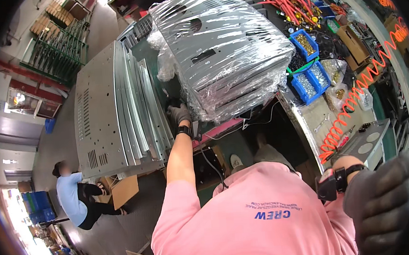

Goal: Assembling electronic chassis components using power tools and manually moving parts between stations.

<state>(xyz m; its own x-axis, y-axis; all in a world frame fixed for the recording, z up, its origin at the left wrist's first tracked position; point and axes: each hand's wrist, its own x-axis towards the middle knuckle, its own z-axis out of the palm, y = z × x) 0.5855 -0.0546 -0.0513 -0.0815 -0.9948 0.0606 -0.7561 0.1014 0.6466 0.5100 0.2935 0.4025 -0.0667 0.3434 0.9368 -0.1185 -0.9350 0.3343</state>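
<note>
My left hand (179,113), in a grey glove, reaches out to the lower left edge of a stack of grey metal panels wrapped in clear plastic film (222,45) and touches the wrap there. Whether its fingers grip anything is hidden. My right hand (380,200), also in a grey glove with a black wrist strap, is raised close to the camera at the lower right with its fingers curled. Nothing shows in it. My pink shirt fills the lower middle.
A row of upright grey metal panels (113,110) stands left of the wrapped stack. Blue bins of small parts (311,75), an orange coiled hose (358,88) and red cables (286,1) lie on the bench at right. A person in a light blue shirt (72,196) crouches at lower left.
</note>
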